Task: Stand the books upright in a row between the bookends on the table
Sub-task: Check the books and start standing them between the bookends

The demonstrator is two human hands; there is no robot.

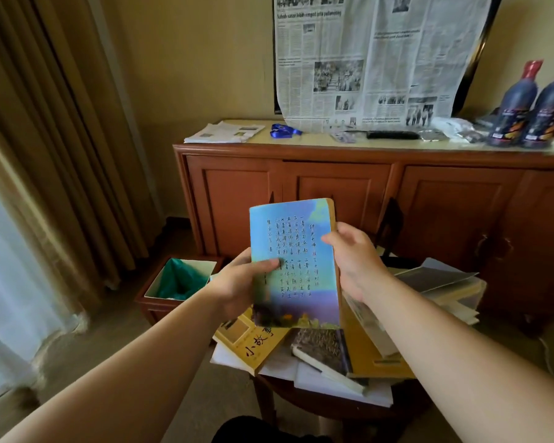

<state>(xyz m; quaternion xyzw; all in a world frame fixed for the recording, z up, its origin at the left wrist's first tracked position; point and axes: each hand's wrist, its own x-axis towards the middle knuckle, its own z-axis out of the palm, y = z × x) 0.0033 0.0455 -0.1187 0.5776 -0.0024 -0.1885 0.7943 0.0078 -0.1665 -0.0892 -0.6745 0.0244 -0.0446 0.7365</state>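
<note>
I hold a blue book [296, 251] with columns of Chinese script upright in the air, cover facing me. My left hand [240, 282] grips its lower left edge, thumb across the cover. My right hand [352, 257] grips its right edge near the spine. Below it a small round wooden table [339, 407] carries a loose heap of flat books: a yellow one [256, 346] at the left, a dark-covered one [323, 350] in the middle, pale ones [445, 292] at the right. A dark bookend [392, 222] rises behind my right hand.
A wooden sideboard [365, 187] stands behind the table, with papers, a blue lanyard, a remote and two dark bottles [531, 107] on top. A newspaper [375, 59] hangs on the wall. A bin with a green liner [179, 279] sits at the left, by curtains.
</note>
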